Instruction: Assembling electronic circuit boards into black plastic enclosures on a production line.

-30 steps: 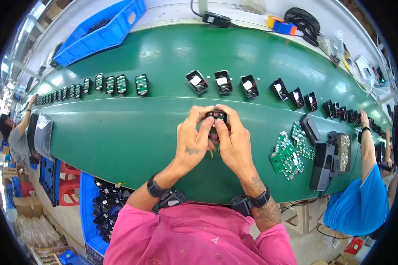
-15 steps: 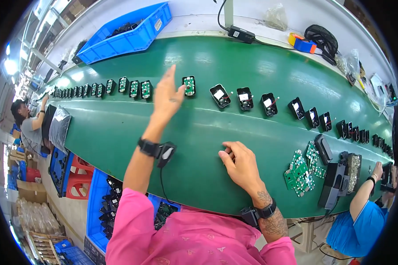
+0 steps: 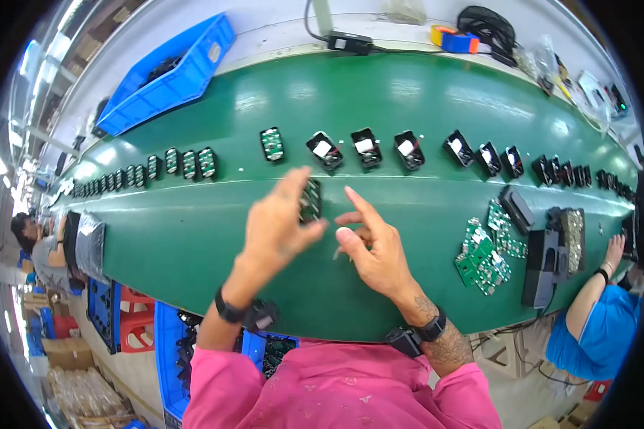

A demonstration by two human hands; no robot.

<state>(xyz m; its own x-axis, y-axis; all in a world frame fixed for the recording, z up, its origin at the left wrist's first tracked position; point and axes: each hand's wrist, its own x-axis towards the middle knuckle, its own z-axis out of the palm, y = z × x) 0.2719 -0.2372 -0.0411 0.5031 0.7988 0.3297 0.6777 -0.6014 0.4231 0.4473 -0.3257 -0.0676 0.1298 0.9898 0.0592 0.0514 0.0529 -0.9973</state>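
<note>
We count two hands at the middle: one left hand (image 3: 275,225) and one right hand (image 3: 376,254), with two wristbands (image 3: 230,306), one per arm. One filled case (image 3: 312,201) sits by them, and in the row we make out four more nearby; those farther left run together too small for us to number. Of unfilled cases (image 3: 366,150) we count six nearby; the rest, to the right, crowd past a sure tally. Loose boards (image 3: 483,261) overlap, so we cannot total them. We see one bin (image 3: 157,96) on the table, one adapter (image 3: 349,43) and two co-workers (image 3: 595,329).
</note>
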